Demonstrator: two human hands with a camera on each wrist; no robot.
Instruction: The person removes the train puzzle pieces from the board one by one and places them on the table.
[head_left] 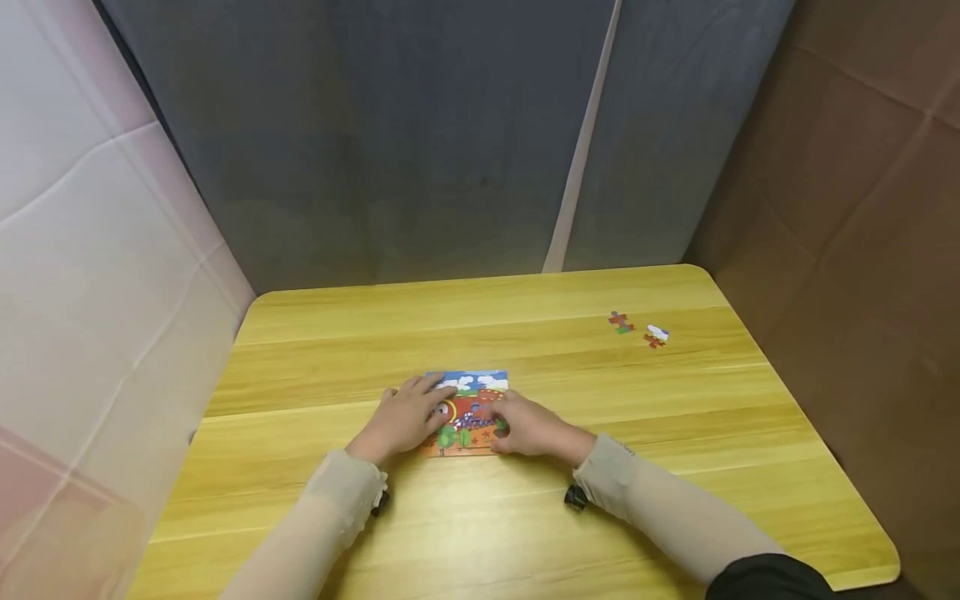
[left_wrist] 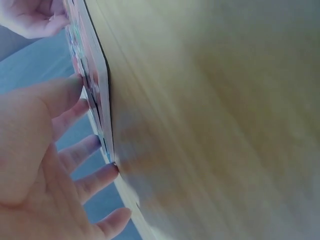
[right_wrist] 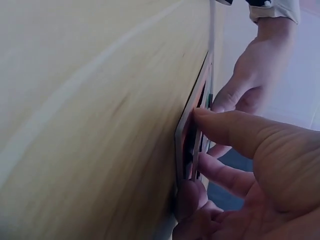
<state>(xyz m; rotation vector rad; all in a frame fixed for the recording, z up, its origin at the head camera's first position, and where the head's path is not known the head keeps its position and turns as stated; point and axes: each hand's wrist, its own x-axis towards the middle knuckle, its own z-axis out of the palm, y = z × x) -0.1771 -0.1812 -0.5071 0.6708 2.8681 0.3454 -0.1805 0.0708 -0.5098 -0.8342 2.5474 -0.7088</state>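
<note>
A colourful jigsaw puzzle point(head_left: 467, 442) lies in its tray board on the table, with blue sky and clouds along the top and orange ground with green trees along the bottom. My left hand point(head_left: 405, 421) rests on its left side, fingers spread and fairly straight; in the left wrist view the fingertips touch the puzzle's edge point(left_wrist: 102, 95). At the right side, my right hand point(head_left: 528, 425) pinches a puzzle piece between curved thumb and fingers. The right wrist view has this thumb point(right_wrist: 215, 122) at the board's edge point(right_wrist: 187, 115), and the hand hides much of the piece.
Two loose puzzle pieces lie at the back right of the wooden table point(head_left: 315, 350): a red, blue and green one point(head_left: 620, 322) and a red and white one point(head_left: 656, 336). Grey cloth point(head_left: 450, 150) hangs behind the table, with cloth walls on both sides.
</note>
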